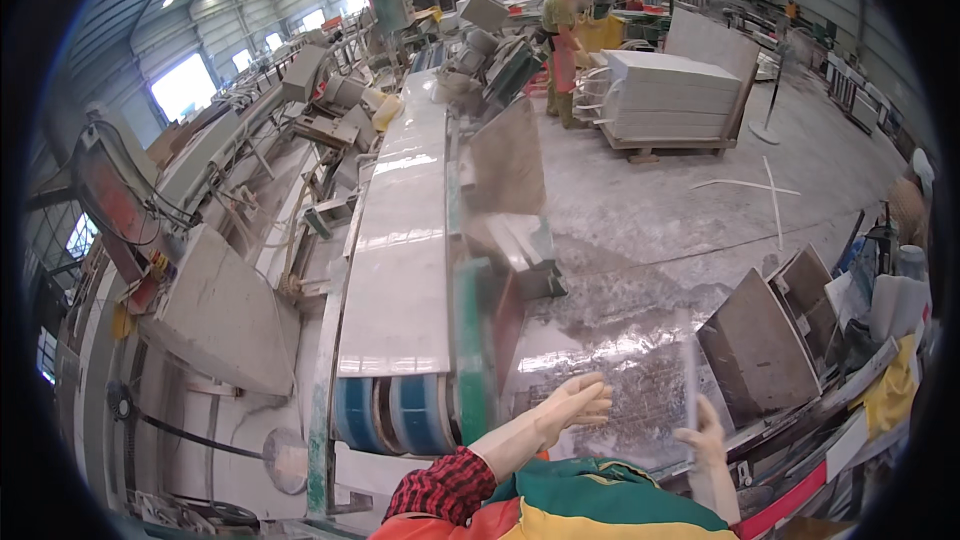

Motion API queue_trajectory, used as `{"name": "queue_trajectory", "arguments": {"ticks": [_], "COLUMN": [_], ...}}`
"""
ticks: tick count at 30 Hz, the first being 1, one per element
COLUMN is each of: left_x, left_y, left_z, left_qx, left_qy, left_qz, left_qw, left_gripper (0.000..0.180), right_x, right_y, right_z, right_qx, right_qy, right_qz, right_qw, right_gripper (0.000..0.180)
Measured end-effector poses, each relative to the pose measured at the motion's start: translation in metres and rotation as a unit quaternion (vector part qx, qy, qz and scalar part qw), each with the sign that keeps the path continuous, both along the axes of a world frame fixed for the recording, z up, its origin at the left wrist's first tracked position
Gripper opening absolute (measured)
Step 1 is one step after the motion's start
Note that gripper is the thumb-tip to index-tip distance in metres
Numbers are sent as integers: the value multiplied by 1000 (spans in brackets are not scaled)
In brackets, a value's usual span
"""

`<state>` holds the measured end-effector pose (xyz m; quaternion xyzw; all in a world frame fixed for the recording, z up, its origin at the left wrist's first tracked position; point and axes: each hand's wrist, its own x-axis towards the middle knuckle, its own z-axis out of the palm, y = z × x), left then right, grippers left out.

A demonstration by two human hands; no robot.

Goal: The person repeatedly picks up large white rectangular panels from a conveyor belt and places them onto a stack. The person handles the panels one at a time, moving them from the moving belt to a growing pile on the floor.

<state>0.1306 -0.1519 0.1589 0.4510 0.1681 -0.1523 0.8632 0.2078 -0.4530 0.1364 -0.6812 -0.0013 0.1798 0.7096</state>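
My left hand (578,404) is held out over the wet floor, right of the conveyor's near end. Its fingers are stretched out and nothing is in them. My right hand (708,432) is closed round the lower part of a thin, pale, upright strip (690,375). Motion blurs the strip, and I cannot tell whether it is a narrow piece or a slab seen edge-on. To the left, pale glossy slabs (395,285) lie along the conveyor. Blue rollers (418,413) show at its near end.
A green guard (470,350) edges the conveyor. Brown boards (762,345) lean at the right beside a cluttered bench. Farther off, white slabs (670,100) are stacked on a pallet near another person (562,40). A large grey panel (225,310) stands at the left.
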Motion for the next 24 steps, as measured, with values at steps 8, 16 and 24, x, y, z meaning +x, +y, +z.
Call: {"name": "queue_trajectory", "arguments": {"ticks": [8,16,24], "left_x": [-43,-135,-203], "left_y": [24,120,189], "left_z": [7,-34,-89], "left_qx": [-49,-27,-19], "left_qy": [-38,-58,27], "left_qz": [330,480,633], "left_qw": [942,875,774], "left_gripper": [41,45,42], "right_x": [-8,-4,28], "right_y": [180,201,88], "right_z": [91,75,-17], "right_qx": [-347,-180,-306], "right_qy": [-440,-544,-240], "right_qz": [400,402,302], "right_qw": [725,715,870], "right_gripper": [84,63,58]}}
